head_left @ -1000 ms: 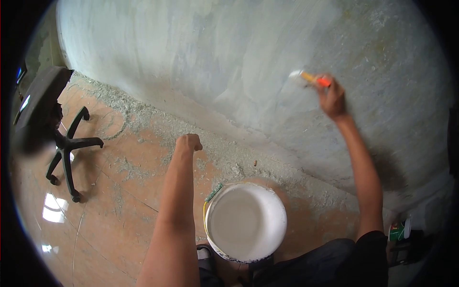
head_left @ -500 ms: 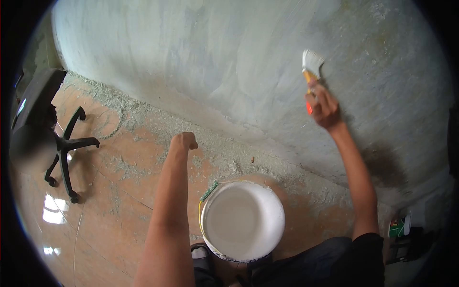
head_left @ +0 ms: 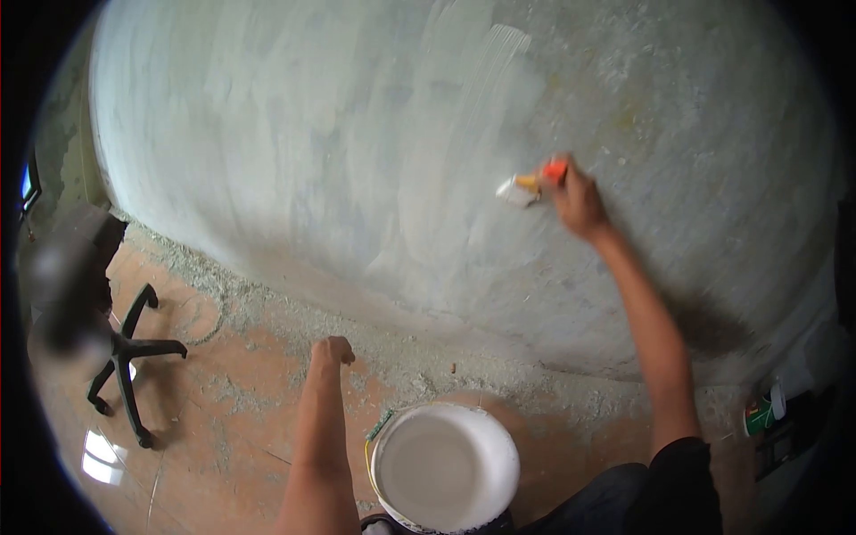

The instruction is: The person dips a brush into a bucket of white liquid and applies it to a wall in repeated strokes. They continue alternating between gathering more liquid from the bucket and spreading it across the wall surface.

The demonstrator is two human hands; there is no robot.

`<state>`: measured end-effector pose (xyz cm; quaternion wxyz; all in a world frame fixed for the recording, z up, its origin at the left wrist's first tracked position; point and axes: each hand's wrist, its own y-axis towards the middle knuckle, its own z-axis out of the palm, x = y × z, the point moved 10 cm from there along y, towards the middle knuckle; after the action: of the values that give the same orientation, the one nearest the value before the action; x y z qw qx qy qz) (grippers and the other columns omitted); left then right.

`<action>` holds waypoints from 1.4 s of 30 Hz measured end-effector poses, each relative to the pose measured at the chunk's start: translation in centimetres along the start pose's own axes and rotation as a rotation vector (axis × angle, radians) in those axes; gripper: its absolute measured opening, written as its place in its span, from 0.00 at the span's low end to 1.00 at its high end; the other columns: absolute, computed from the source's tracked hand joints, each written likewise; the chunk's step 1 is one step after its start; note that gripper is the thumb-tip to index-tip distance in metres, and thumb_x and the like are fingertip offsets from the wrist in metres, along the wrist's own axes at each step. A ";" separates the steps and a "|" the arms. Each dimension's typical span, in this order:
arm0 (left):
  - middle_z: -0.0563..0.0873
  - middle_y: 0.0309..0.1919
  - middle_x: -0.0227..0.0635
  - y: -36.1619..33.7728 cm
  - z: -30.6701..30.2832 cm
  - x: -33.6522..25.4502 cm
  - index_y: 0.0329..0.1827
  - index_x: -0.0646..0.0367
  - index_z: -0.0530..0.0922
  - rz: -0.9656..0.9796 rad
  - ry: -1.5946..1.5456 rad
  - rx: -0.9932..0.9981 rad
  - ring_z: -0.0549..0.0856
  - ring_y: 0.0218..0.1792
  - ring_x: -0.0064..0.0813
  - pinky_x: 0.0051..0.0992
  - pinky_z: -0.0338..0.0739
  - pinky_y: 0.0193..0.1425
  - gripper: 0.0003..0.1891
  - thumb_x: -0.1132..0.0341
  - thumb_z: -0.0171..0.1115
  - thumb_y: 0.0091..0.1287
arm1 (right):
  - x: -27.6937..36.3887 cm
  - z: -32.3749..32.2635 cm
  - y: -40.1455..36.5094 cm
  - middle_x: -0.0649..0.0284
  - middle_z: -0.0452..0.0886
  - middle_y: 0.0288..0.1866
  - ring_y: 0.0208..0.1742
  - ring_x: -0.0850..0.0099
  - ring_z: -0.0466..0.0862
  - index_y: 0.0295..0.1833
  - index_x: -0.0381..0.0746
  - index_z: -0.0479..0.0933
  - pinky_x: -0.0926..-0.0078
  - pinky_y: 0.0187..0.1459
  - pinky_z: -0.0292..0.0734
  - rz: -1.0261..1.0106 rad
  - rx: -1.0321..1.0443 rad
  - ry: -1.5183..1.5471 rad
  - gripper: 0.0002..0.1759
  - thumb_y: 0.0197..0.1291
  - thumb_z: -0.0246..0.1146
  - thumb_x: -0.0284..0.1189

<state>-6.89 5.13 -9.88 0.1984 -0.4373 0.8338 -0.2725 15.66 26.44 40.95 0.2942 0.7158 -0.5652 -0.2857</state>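
My right hand [head_left: 580, 203] grips a paintbrush [head_left: 528, 184] by its red-tipped yellow handle. The pale bristles point left and down against the wall [head_left: 357, 134], which has a streaky, whitish-grey coat. A fresh ridged streak lies higher up on the wall. Above the littered floor, near the wall's foot, my left hand [head_left: 333, 350] is curled closed with nothing visible in it. Between my arms stands a white bucket [head_left: 502, 446] with pale, greyish-white liquid inside. Its yellow handle with a green grip rests at the left rim.
An office chair's black wheeled base [head_left: 125, 352] stands at the left, its upper part blurred. Scrapings [head_left: 259, 299] line the floor along the wall. A green can [head_left: 760, 415] sits at the lower right. The tiled floor [head_left: 223, 455] reflects light.
My right hand has moved down and left, and the brush has swung from pointing up to pointing left. A ridged wet streak now shows on the wall. The view has tilted upward.
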 end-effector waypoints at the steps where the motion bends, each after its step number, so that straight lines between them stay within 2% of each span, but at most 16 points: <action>1: 0.82 0.53 0.35 -0.5 0.0 -0.4 0.48 0.48 0.83 -0.005 -0.026 0.040 0.79 0.55 0.39 0.40 0.73 0.57 0.16 0.56 0.63 0.57 | 0.0 -2.3 2.4 0.52 0.79 0.33 0.35 0.52 0.83 0.44 0.37 0.67 0.65 0.34 0.76 -0.041 -0.057 -0.025 0.12 0.64 0.58 0.33; 5: 0.80 0.55 0.34 1.9 0.8 -1.7 0.48 0.46 0.83 0.027 -0.011 0.067 0.77 0.57 0.40 0.43 0.72 0.58 0.18 0.52 0.61 0.57 | 2.7 -10.4 10.8 0.55 0.80 0.35 0.36 0.56 0.84 0.49 0.40 0.66 0.68 0.35 0.78 -0.296 -0.242 -0.341 0.13 0.65 0.57 0.35; 8: 0.82 0.53 0.34 3.7 1.9 -1.3 0.47 0.46 0.84 0.037 0.005 0.061 0.79 0.55 0.40 0.42 0.73 0.57 0.17 0.52 0.62 0.57 | 5.4 -12.8 13.6 0.57 0.81 0.41 0.44 0.61 0.84 0.48 0.39 0.68 0.71 0.41 0.79 -0.378 -0.320 -0.422 0.09 0.65 0.57 0.30; 11: 0.83 0.51 0.34 3.1 1.5 -1.4 0.46 0.47 0.84 0.051 0.002 0.044 0.80 0.53 0.39 0.40 0.74 0.56 0.17 0.52 0.62 0.56 | 7.6 -12.7 13.0 0.58 0.81 0.41 0.42 0.61 0.84 0.48 0.41 0.68 0.71 0.39 0.80 -0.514 -0.388 -0.495 0.09 0.64 0.58 0.28; 14: 0.84 0.49 0.34 3.3 1.3 -0.9 0.45 0.47 0.84 0.057 0.015 0.039 0.81 0.51 0.38 0.38 0.75 0.55 0.17 0.53 0.62 0.56 | 6.5 -7.9 10.4 0.56 0.80 0.40 0.38 0.61 0.85 0.54 0.42 0.66 0.72 0.32 0.85 -0.655 -0.307 -0.692 0.14 0.64 0.55 0.26; 16: 0.84 0.48 0.34 3.3 1.7 -0.7 0.45 0.48 0.84 0.068 0.014 0.049 0.82 0.51 0.37 0.37 0.75 0.54 0.17 0.53 0.62 0.55 | 6.4 -3.8 8.1 0.55 0.79 0.45 0.38 0.60 0.84 0.49 0.41 0.67 0.74 0.32 0.86 -0.678 -0.153 -0.685 0.11 0.60 0.55 0.22; 18: 0.85 0.47 0.33 2.4 1.2 -0.2 0.44 0.49 0.85 0.033 -0.044 0.040 0.82 0.50 0.37 0.37 0.76 0.53 0.17 0.53 0.62 0.55 | 7.2 -1.1 5.3 0.54 0.78 0.46 0.38 0.62 0.84 0.44 0.40 0.67 0.75 0.29 0.85 -0.717 -0.134 -0.656 0.09 0.58 0.56 0.20; 22: 0.85 0.46 0.33 4.4 1.9 0.2 0.42 0.51 0.85 0.069 -0.042 0.015 0.82 0.49 0.36 0.37 0.76 0.52 0.17 0.52 0.61 0.56 | 8.1 3.6 0.8 0.55 0.77 0.44 0.35 0.63 0.83 0.40 0.39 0.67 0.76 0.29 0.85 -0.594 0.099 -0.490 0.07 0.57 0.56 0.21; 24: 0.85 0.46 0.35 6.7 2.3 0.2 0.42 0.52 0.84 0.101 0.013 -0.038 0.83 0.48 0.37 0.38 0.76 0.51 0.18 0.51 0.60 0.56 | 8.6 3.7 -0.4 0.57 0.78 0.42 0.33 0.66 0.82 0.41 0.40 0.67 0.74 0.26 0.82 -0.570 0.086 -0.421 0.07 0.59 0.58 0.23; 25: 0.85 0.46 0.35 4.6 1.2 -0.2 0.42 0.52 0.84 0.099 0.008 -0.041 0.83 0.48 0.37 0.38 0.76 0.51 0.18 0.51 0.60 0.56 | 8.0 3.1 -0.1 0.57 0.78 0.38 0.31 0.67 0.82 0.41 0.40 0.66 0.73 0.25 0.79 -0.423 0.112 -0.245 0.07 0.61 0.58 0.25; 27: 0.81 0.54 0.37 1.0 -0.3 -0.7 0.50 0.53 0.81 0.048 -0.054 -0.015 0.81 0.55 0.39 0.36 0.76 0.56 0.19 0.61 0.62 0.55 | 6.2 2.1 0.7 0.58 0.76 0.27 0.27 0.68 0.80 0.41 0.40 0.66 0.72 0.25 0.73 -0.114 0.133 0.068 0.08 0.65 0.57 0.31; 30: 0.81 0.54 0.38 3.7 0.8 -0.2 0.50 0.53 0.81 0.042 -0.036 -0.004 0.81 0.55 0.39 0.37 0.76 0.56 0.19 0.61 0.62 0.54 | 4.6 1.2 2.2 0.58 0.76 0.26 0.24 0.67 0.79 0.41 0.40 0.66 0.73 0.26 0.73 -0.153 0.134 -0.121 0.10 0.64 0.58 0.33; 33: 0.84 0.48 0.35 4.8 1.6 -0.5 0.45 0.52 0.83 0.075 0.038 0.014 0.81 0.51 0.38 0.38 0.75 0.54 0.19 0.52 0.58 0.57 | 2.0 -3.3 6.4 0.59 0.77 0.27 0.25 0.69 0.80 0.44 0.41 0.68 0.74 0.26 0.74 -0.163 -0.061 -0.220 0.11 0.64 0.58 0.34; 37: 0.84 0.48 0.35 3.4 1.3 -1.0 0.45 0.52 0.83 0.064 0.015 -0.035 0.81 0.51 0.38 0.39 0.75 0.54 0.19 0.51 0.59 0.57 | 4.8 -9.5 10.2 0.61 0.78 0.30 0.31 0.71 0.82 0.47 0.42 0.69 0.78 0.28 0.77 -0.323 -0.249 -0.466 0.10 0.63 0.59 0.32; 39: 0.84 0.48 0.35 3.4 1.4 -1.1 0.45 0.51 0.84 0.035 -0.014 0.022 0.82 0.51 0.37 0.39 0.75 0.54 0.19 0.51 0.60 0.57 | 7.2 -12.3 10.5 0.60 0.83 0.39 0.43 0.66 0.84 0.47 0.40 0.73 0.77 0.42 0.79 -0.380 -0.452 -0.440 0.08 0.62 0.60 0.28; 42: 0.84 0.48 0.34 2.2 0.9 -1.3 0.44 0.50 0.84 0.031 -0.008 0.033 0.82 0.50 0.37 0.38 0.75 0.54 0.17 0.51 0.61 0.56 | 8.6 -11.5 10.3 0.61 0.83 0.41 0.45 0.65 0.84 0.45 0.41 0.73 0.76 0.43 0.80 -0.549 -0.482 -0.490 0.08 0.61 0.61 0.27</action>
<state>-7.03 7.02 -11.79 0.2131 -0.4222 0.8349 -0.2816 19.35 17.22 55.59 0.2231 0.6615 -0.3243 -0.6384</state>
